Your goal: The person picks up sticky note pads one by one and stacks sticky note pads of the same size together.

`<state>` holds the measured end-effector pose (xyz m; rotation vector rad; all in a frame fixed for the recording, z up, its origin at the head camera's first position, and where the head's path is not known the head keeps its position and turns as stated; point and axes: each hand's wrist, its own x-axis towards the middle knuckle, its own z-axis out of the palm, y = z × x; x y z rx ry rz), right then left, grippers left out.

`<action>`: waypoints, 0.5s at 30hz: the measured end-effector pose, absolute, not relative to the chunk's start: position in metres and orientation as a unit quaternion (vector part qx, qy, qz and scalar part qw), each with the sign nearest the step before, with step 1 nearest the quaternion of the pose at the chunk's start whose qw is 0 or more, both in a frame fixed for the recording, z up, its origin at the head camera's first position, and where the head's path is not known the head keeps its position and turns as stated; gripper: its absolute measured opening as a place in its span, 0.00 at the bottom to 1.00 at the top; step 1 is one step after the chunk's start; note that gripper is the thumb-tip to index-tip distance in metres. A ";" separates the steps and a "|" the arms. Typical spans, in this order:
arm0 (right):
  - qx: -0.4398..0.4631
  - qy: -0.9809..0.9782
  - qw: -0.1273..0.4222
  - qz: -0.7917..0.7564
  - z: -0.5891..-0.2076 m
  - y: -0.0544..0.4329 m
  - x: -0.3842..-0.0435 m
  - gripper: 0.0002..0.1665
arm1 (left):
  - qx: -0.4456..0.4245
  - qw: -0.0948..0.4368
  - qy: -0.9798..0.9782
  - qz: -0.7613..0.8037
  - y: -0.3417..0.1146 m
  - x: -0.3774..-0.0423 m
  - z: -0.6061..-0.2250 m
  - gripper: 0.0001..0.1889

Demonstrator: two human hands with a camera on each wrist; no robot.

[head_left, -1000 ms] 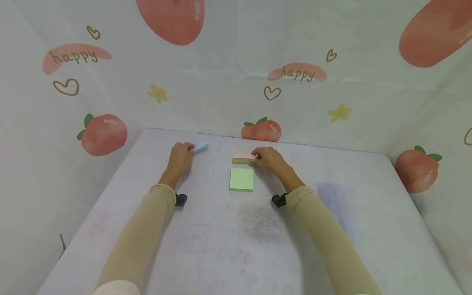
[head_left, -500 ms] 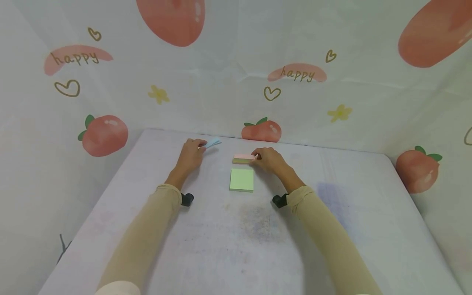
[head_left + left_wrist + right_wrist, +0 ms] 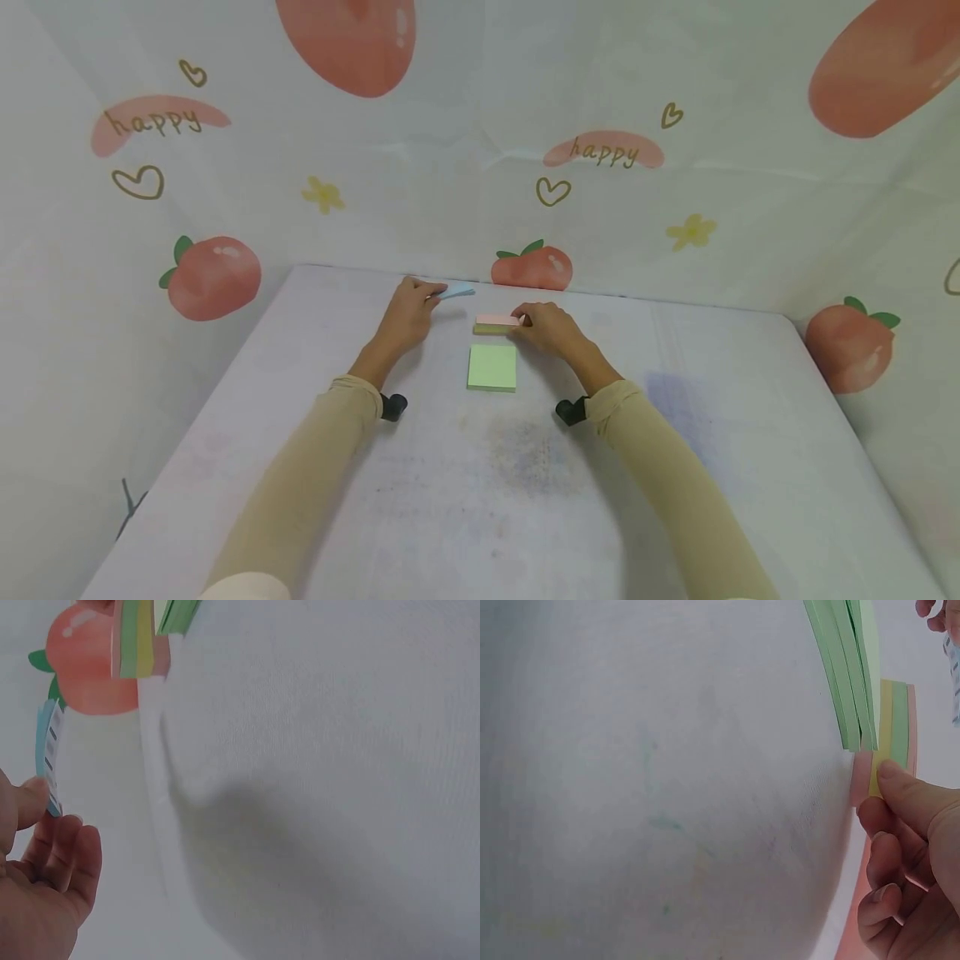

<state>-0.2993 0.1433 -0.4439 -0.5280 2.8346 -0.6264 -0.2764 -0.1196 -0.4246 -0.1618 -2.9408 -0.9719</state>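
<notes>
My left hand (image 3: 408, 318) pinches a thin light-blue sticky note pad (image 3: 457, 292) by one end, held above the back of the table. Dark printed marks show on one face of this blue pad (image 3: 49, 754) in the left wrist view. To its right, my right hand (image 3: 551, 327) grips the right end of a small sticky note stack (image 3: 492, 324), pink on top. Bands of yellow, green and pink run along the side of the stack (image 3: 897, 724) in the right wrist view. A square light-green sticky note pad (image 3: 492, 367) lies just in front, touched by neither hand.
The white table (image 3: 450, 517) carries a dark smudge and a bluish stain. Close behind its back edge hangs a white printed cloth (image 3: 450, 150) with peaches and lettering, which also rises at both sides.
My left hand has moved to the right and slightly toward the back with the blue pad, nearing the stack. The right hand, the stack and the green pad have stayed in place.
</notes>
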 end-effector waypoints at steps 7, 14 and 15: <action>-0.184 0.956 0.095 -0.209 -0.446 0.143 -0.299 0.22 | -0.073 0.032 -0.943 -0.322 -0.110 -0.276 -0.425 0.18; -0.182 0.954 0.102 -0.215 -0.447 0.144 -0.298 0.24 | -0.085 0.028 -0.935 -0.343 -0.099 -0.274 -0.427 0.18; -0.180 0.954 0.104 -0.218 -0.447 0.144 -0.299 0.25 | -0.086 0.027 -0.934 -0.345 -0.098 -0.273 -0.427 0.18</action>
